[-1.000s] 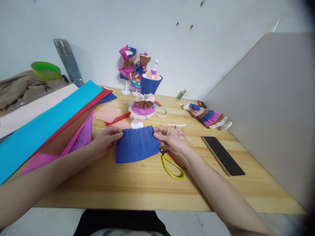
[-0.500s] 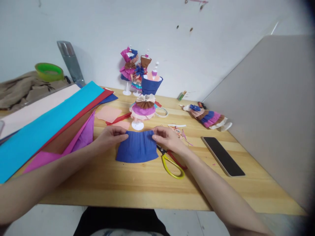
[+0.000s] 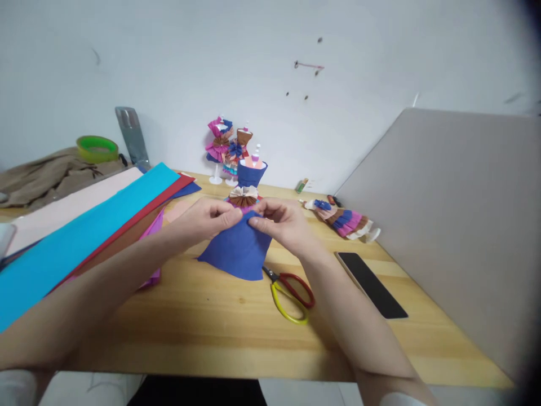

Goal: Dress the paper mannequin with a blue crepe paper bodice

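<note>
A piece of blue crepe paper [image 3: 236, 251] hangs from both hands, its top edge bunched and its lower edge flared out like a skirt. My left hand [image 3: 213, 217] pinches the top edge between thumb and fingers. Close beside it, my right hand [image 3: 281, 220] grips the same edge. Just behind the hands stands a small dress form with a blue paper bodice [image 3: 251, 173] and a cream and brown fan bow [image 3: 244, 195]; its lower skirt is mostly hidden. Scissors [image 3: 291, 293] with one red and one yellow handle lie below my right hand.
Long sheets of coloured paper [image 3: 97, 225] lie at left, near a green tape roll [image 3: 97, 149] and a bottle [image 3: 133, 135]. More dressed forms [image 3: 220, 144] stand by the wall. At right are a dressed form lying down [image 3: 342, 217], a phone [image 3: 372, 285] and a grey partition [image 3: 448, 225].
My hands have come together, gathering the blue paper's top edge, which was spread between them before. The camera view has tilted up, showing more wall.
</note>
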{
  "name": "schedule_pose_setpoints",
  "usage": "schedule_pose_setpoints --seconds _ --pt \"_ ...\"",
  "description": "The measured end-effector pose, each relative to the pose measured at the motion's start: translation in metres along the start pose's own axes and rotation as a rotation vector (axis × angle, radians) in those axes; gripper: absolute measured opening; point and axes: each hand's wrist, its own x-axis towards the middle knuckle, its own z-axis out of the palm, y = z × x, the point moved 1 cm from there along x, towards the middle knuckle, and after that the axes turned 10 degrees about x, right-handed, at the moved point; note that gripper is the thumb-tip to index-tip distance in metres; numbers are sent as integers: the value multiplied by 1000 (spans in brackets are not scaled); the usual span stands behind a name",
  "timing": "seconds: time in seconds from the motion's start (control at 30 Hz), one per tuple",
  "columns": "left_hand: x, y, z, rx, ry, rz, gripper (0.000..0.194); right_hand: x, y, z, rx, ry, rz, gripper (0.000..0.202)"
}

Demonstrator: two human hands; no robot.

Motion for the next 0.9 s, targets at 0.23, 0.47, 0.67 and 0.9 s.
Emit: schedule_pose_setpoints --seconds 0.23,0.47,0.67,0.9 --pt "1 1 -8 -40 -25 -18 24 0 -7 -12 170 203 -5 26" --pt "5 -2 -8 62 8 -2 23 -1 -9 -15 157 152 -14 24" --pt "1 3 -12 -42 124 -181 25 0 -8 -19 155 205 -42 22" --pt "-2 9 -19 -93 178 -24 24 1 -5 -22 286 190 -10 20"
